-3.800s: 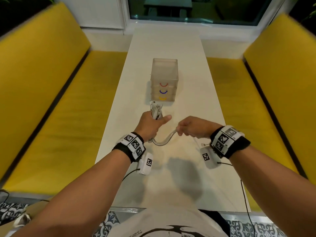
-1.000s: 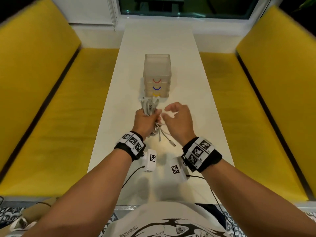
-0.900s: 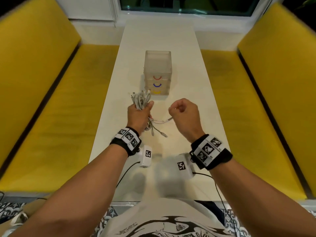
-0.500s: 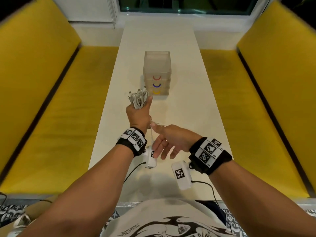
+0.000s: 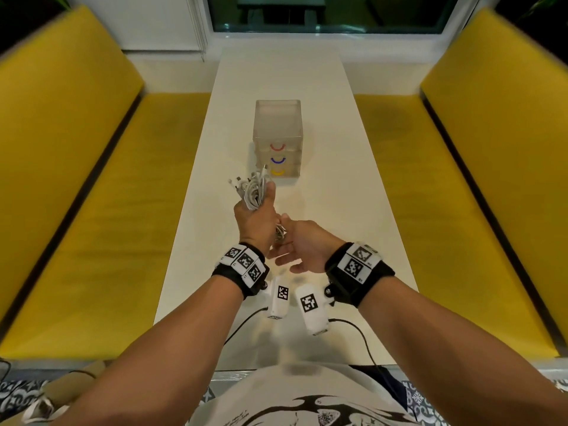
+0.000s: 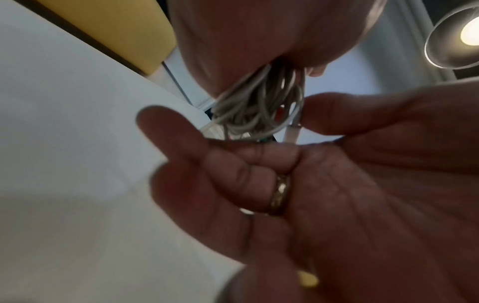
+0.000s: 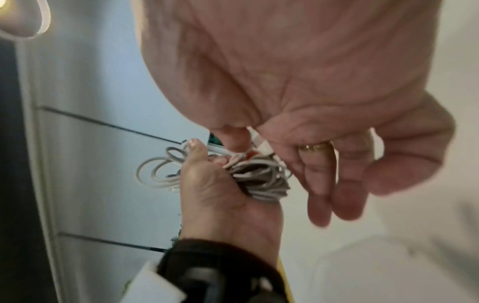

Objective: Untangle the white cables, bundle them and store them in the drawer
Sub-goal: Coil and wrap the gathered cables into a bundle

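Observation:
My left hand (image 5: 255, 216) is raised over the white table (image 5: 338, 192) and grips a coiled bundle of white cables (image 5: 252, 192); loops and plugs stick out above the fist. My right hand (image 5: 296, 244) sits just below and right of it. In the right wrist view its thumb and forefinger pinch a white plug (image 7: 261, 144) at the bundle's (image 7: 259, 178) lower end, the other fingers loose. The left wrist view shows the cables (image 6: 259, 106) hanging from my left palm. The translucent drawer unit (image 5: 276, 127) stands beyond, with red, blue and yellow handles, all drawers shut.
Yellow benches (image 5: 92, 210) flank the narrow table on both sides. A window (image 5: 322, 13) is at the far end. Black leads (image 5: 359, 336) run from my wrist cameras across the near table edge.
Over the last second my left hand lifted the bundle slightly forward. My right hand swung from beside the bundle to under it and now pinches a plug at its lower end.

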